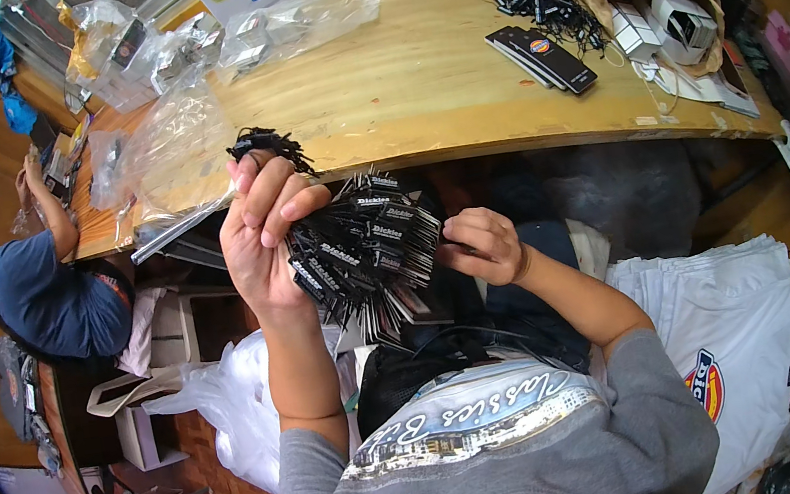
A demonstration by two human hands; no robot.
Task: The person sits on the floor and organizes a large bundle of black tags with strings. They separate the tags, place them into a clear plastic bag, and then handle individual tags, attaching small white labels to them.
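A thick bundle of black hang tags sits between the person's two hands, held up in front of the chest and just below the near edge of a wooden table. The left hand is raised with the palm toward the person, fingers curled around the left side of the bundle and gripping it firmly; the fingertips press on the top tags. A knot of black strings pokes out above this hand's fingertips. The right hand is loosely closed, its fingers bent in a near fist, and it touches the right edge of the bundle, pinching at the ends of a few tags.

The tags are narrow black card strips with small white lettering, fanned out like a splayed deck, their loose ends pointing right and downward.

Beyond the hands on the table lie clear plastic bags, a flat stack of similar black tags and a pile of black strings. To the right of the right hand lies a stack of folded white shirts. Far to the left of the left hand, another person in a blue shirt sits at the table.
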